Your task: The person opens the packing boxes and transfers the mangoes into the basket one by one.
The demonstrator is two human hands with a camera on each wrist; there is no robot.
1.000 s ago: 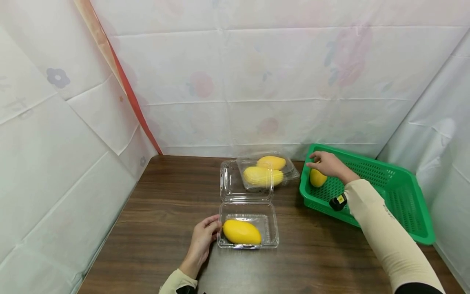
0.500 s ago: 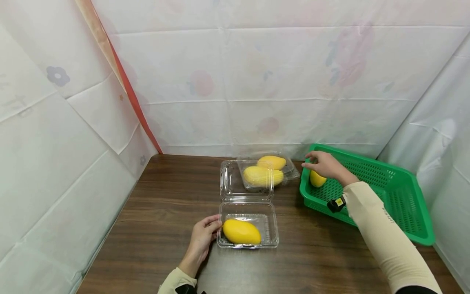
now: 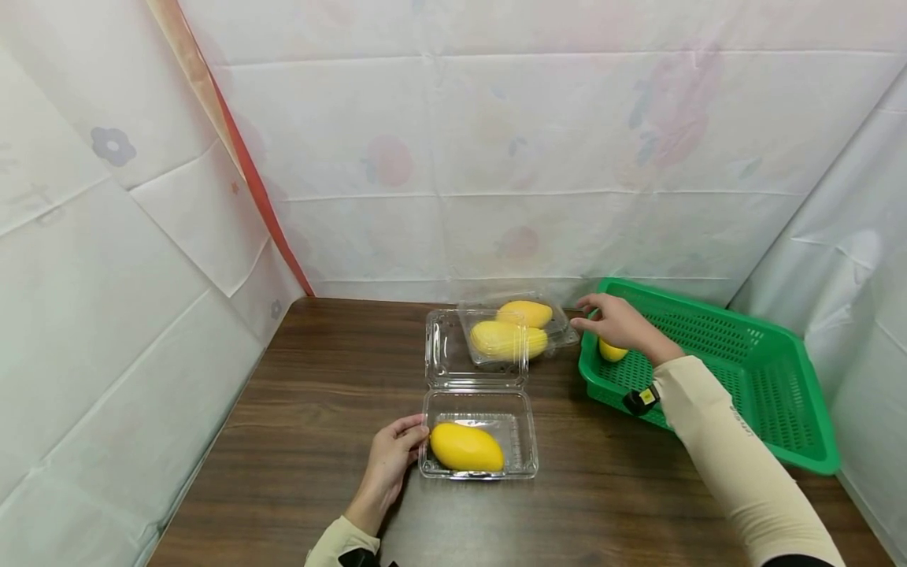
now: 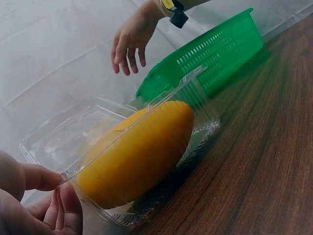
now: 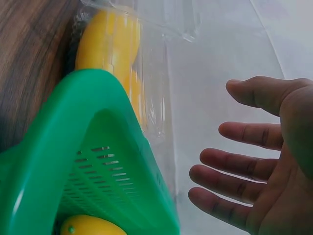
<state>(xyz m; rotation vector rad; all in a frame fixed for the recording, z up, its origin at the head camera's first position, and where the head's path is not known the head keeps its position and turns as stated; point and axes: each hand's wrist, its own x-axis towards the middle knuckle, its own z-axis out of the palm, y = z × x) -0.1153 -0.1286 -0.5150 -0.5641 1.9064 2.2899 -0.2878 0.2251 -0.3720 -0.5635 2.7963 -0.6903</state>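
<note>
My left hand pinches the left rim of a clear plastic clamshell box, thumb and fingers on its edge in the left wrist view. One yellow mango lies in the box's base, and the lid is folded back on the table. My right hand hovers over the left end of a green plastic basket, fingers spread and holding nothing. Below that hand a mango sits in the basket, partly hidden by the hand in the head view.
Behind the raised lid stands a second clear box with yellow fruits inside, close to the basket's left end. The brown wooden table meets white cloth walls at the back and sides.
My right hand has moved left over the basket, from above the mango to the basket's left rim. The left hand, the box and its mango have stayed put.
</note>
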